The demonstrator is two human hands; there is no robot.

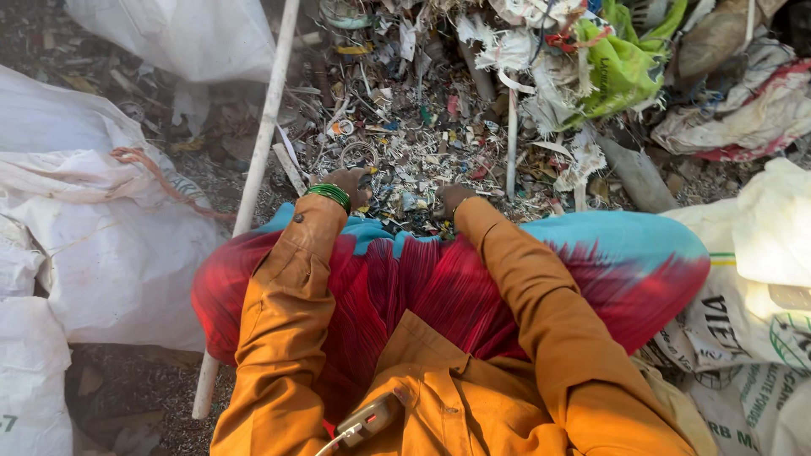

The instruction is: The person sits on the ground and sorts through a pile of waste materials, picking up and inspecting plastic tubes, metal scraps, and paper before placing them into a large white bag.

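From my head camera, my left hand, green bangles at the wrist, and right hand reach apart into the heap of small mixed plastic and paper scraps on the ground past my knees. Fingers look curled, though I cannot tell whether they grip anything. Sharp shards hidden in there could cut my bare fingertips.

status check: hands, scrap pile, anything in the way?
Left hand and right hand down in mixed scrap litter, grip unclear. White pole beside left hand.

Both hands — left hand, right hand — reach down, fingers curled.
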